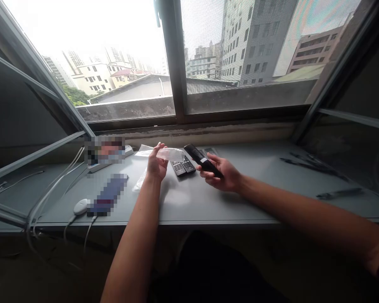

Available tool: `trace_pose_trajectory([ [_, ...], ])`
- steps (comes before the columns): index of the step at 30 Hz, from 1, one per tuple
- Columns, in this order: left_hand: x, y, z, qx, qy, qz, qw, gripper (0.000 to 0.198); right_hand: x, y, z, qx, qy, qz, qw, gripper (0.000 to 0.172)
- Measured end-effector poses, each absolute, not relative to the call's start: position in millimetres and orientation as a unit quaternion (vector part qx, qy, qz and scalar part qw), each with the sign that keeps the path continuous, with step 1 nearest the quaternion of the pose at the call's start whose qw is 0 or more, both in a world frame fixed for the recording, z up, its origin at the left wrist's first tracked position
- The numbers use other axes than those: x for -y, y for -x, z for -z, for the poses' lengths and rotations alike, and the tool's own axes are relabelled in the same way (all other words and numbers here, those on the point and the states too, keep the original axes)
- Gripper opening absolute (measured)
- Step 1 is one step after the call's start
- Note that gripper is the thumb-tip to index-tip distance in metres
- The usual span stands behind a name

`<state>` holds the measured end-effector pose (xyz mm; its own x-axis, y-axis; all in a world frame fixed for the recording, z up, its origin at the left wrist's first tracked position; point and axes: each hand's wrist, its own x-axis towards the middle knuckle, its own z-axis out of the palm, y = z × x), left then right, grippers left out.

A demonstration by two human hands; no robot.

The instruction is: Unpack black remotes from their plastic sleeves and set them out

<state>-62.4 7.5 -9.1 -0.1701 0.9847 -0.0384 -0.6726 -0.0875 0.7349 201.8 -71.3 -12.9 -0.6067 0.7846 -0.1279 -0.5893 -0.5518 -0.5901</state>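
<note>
A clear plastic sleeve [173,155] is pinched in my left hand [157,164], held up above the desk. My right hand [224,173] has its fingers wrapped round a black remote control [196,154], tilted up to the left, with a small white label on it. Below and between both hands, black remotes with rows of buttons [182,168] lie side by side on the desk. Crumpled clear plastic [139,182] rests left of my left forearm, and something dark in clear wrapping [211,150] lies behind the right hand, partly hidden.
The grey desk [240,210] runs under a window [177,63]. At left are a blurred-out blue item [109,195], a round white charger [81,206], white cables [55,176] and a white power strip [128,149]. Dark cables [314,164] lie at right. Metal frames stand at both sides.
</note>
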Motion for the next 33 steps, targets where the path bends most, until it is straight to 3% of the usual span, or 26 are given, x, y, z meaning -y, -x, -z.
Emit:
trace_pose_trajectory([
  [6,-9.9,63.4,10.7,-0.320,-0.245,-0.695,0.595,0.020,69.7,-202.7,15.0,0.233,0.173,-0.875,0.389,0.038],
  [17,-5.1,60.6,6.3,-0.324,-0.237,-0.694,0.597,0.019,69.3,-200.4,12.6,0.230,0.236,-0.852,0.408,0.023],
  [24,-5.0,60.9,6.6,-0.325,-0.236,-0.697,0.594,0.026,68.2,-201.4,15.9,0.231,0.195,-0.865,0.401,0.029],
  [33,-6.4,60.4,6.2,-0.325,-0.237,-0.697,0.594,0.021,75.6,-200.8,7.7,0.244,0.265,-0.839,0.408,0.035],
])
